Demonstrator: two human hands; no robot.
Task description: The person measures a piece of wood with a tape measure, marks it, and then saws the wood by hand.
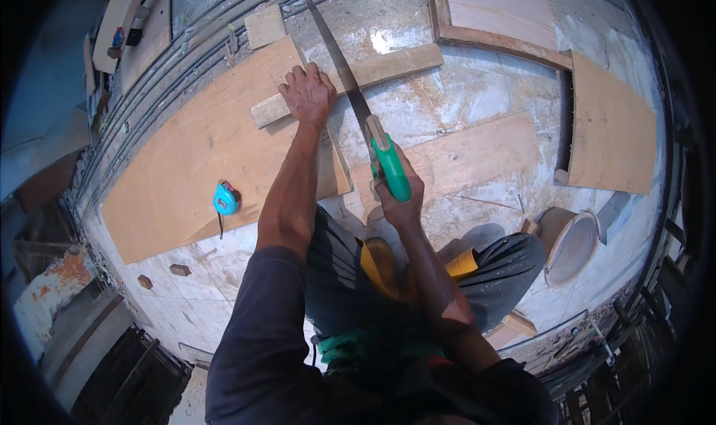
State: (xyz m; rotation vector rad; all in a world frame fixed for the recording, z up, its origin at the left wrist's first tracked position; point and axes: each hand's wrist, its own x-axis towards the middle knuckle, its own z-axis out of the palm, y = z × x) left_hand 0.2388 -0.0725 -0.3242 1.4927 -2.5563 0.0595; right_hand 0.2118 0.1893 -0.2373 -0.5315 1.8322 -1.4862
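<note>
My right hand [403,203] is closed round the green handle of a hand saw [347,77]. The saw's long blade points away from me and crosses a wooden batten [406,63], just right of my left hand; whether the teeth touch the wood I cannot tell. With its fingers curled over the batten, my left hand [308,95] presses on its left part. That end of the batten rests on a large plywood sheet [171,156]. A turquoise tape measure [226,199] lies on the same sheet, left of my left forearm.
Two small wood blocks [180,270] lie at lower left. A wooden frame [507,41] and a plywood piece [613,127] are at upper right. A round bucket-like container [573,247] lies by my right knee. Thin rods [179,74] run along the far left.
</note>
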